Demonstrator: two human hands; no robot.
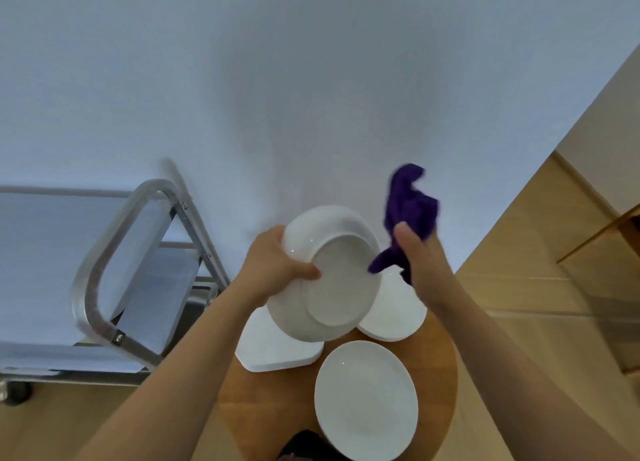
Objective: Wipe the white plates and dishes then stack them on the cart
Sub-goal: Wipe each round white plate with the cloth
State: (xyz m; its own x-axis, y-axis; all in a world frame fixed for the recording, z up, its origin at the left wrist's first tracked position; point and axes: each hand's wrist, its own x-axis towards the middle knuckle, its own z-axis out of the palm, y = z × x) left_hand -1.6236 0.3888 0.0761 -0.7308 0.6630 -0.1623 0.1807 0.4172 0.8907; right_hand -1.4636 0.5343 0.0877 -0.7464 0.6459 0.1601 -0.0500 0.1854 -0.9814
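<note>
My left hand (273,263) grips the rim of a round white plate (329,273), held tilted above the table with its underside toward me. My right hand (415,253) holds a purple cloth (410,211) just right of that plate; a corner of the cloth touches the plate's right edge. On the round wooden table (440,367) lie a square white dish (273,350), a white bowl or plate (394,308) partly hidden behind the held plate, and a large round white plate (367,401). The metal cart (104,263) stands to the left.
A white wall fills the background. The cart has a curved tubular handle and flat shelves; a caster (15,393) shows at the lower left. Wooden floor lies to the right. A dark object (301,446) sits at the table's near edge.
</note>
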